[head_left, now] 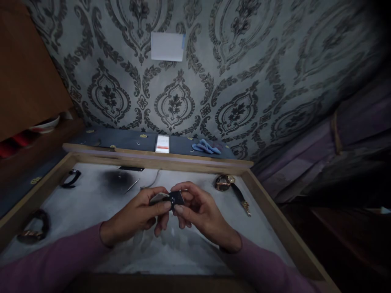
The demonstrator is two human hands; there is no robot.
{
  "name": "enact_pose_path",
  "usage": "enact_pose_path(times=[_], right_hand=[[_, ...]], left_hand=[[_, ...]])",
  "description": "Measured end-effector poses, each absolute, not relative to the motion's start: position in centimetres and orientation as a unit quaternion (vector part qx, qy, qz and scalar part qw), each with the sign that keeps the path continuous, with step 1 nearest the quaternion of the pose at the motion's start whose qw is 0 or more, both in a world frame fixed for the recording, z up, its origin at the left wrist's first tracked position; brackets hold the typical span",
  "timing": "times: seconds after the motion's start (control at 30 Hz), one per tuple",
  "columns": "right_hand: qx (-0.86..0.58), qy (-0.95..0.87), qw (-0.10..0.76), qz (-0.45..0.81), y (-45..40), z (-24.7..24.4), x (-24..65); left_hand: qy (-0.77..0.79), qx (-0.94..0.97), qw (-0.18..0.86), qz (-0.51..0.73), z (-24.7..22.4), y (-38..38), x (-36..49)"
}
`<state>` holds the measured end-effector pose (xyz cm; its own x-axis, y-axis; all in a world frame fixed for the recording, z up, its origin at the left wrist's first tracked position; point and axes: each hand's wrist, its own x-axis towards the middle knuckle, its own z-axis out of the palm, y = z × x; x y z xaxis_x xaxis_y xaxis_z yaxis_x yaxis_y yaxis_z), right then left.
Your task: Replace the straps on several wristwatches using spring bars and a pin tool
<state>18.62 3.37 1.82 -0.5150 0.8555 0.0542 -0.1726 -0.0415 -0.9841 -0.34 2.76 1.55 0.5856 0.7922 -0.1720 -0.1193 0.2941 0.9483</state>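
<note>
No wording or number can be read. The small white rectangle (pixel 162 144) beyond the far edge of the tray (pixel 159 157) carries faint lines and a red band, too blurred to decipher. The dark piece (pixel 176 199) between the fingers (pixel 187 185) bears pale specks, too tiny to identify.

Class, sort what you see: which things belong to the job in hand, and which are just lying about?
Job in hand: small dark piece, between left hand and right hand; wooden-edged tray beneath.

Seemingly just lying about: thin metal tool, dark loop at near left, blue cloth.
</note>
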Motion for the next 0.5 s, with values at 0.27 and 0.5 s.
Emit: enact_pose_path(times=[0.27, 0.5], right_hand=[[-0.283, -0.545, 0.395, 0.683, 3.7, 1.2, 18.7], [-0.288, -0.558, 0.375, 0.682, 3.4, 0.8, 18.7]], left_hand=[[0.378, 0.504, 0.71, 0.314, 1.2, 3.0, -0.1], [0.375, 0.494, 0.725, 0.3, 1.9, 3.5, -0.6]])
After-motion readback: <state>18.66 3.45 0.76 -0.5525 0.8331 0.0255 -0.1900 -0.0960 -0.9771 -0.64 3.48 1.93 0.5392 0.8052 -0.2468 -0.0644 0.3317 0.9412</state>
